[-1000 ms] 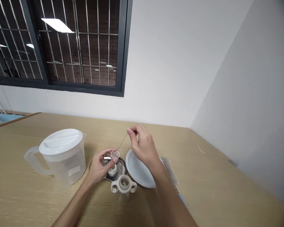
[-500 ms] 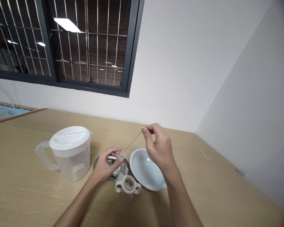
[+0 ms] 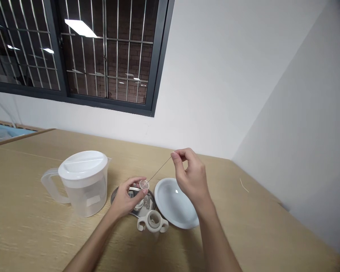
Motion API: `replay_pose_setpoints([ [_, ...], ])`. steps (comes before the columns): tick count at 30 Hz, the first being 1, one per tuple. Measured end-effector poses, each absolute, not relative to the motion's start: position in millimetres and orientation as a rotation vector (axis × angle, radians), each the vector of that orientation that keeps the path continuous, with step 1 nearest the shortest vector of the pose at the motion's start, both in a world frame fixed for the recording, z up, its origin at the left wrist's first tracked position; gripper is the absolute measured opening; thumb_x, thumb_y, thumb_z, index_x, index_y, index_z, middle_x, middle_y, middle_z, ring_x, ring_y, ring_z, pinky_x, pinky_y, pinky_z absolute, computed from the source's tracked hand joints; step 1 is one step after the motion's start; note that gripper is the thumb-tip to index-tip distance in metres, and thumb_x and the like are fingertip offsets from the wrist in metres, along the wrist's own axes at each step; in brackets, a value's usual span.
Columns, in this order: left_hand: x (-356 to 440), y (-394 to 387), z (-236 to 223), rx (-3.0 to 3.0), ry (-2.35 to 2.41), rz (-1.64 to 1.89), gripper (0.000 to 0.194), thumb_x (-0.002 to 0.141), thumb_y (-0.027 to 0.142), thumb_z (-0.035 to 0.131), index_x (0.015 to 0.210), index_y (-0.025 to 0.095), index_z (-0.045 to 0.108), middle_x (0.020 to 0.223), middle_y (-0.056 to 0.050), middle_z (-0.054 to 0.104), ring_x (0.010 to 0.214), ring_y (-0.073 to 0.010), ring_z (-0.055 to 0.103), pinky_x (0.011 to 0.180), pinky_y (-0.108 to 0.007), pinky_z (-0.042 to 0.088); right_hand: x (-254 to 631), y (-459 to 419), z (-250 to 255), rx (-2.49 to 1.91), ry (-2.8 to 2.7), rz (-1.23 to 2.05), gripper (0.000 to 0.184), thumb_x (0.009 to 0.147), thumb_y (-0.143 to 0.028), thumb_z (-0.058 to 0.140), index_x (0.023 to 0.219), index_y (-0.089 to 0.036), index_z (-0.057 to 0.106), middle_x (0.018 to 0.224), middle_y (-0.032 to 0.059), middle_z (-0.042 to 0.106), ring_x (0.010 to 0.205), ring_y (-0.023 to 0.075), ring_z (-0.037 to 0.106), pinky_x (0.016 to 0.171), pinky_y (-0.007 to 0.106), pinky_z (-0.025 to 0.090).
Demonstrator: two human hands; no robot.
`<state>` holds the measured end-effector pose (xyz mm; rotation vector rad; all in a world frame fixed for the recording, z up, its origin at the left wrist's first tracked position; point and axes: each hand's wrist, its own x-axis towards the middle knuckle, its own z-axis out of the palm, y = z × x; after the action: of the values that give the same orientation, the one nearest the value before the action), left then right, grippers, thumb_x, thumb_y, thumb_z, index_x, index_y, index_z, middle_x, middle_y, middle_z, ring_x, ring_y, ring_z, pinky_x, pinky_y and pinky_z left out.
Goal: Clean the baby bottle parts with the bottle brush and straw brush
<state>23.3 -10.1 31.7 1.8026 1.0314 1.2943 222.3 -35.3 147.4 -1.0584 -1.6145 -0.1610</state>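
Note:
My left hand (image 3: 127,198) pinches a small clear plastic part (image 3: 143,184) above a round steel tray (image 3: 116,193). My right hand (image 3: 189,175) is raised and pinches the top end of a thin wire-like stick (image 3: 158,170), whose lower end reaches the clear part. On the tray lie several small white and clear pieces. In front of the tray stands a cream two-handled cup collar (image 3: 152,221) on a clear bottle.
A white-lidded translucent jug (image 3: 82,183) stands left of the tray. A white plate (image 3: 172,206) lies to the tray's right. A thin pale strip (image 3: 242,184) lies on the wooden table (image 3: 31,234) near the right wall. The walls meet in a corner behind.
My right hand has lifted and drawn to the right, pulling the thin stick out longer from the clear part. The view shifted, so objects sit slightly right of before.

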Motion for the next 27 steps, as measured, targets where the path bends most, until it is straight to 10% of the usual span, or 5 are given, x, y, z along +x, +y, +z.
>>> replay_pose_setpoints([
  [27, 24, 3, 16, 1.778, 1.031, 1.366, 0.046, 0.080, 0.042, 0.069, 0.117, 0.016, 0.065, 0.100, -0.009, 0.072, 0.087, -0.0204, 0.065, 0.083, -0.033, 0.052, 184, -14, 116, -1.033, -1.909, 0.075, 0.015, 0.097, -0.019, 0.046, 0.085, -0.021, 0.056, 0.085, 0.0037, 0.061, 0.083, 0.0180, 0.058, 0.075, 0.028, 0.042],
])
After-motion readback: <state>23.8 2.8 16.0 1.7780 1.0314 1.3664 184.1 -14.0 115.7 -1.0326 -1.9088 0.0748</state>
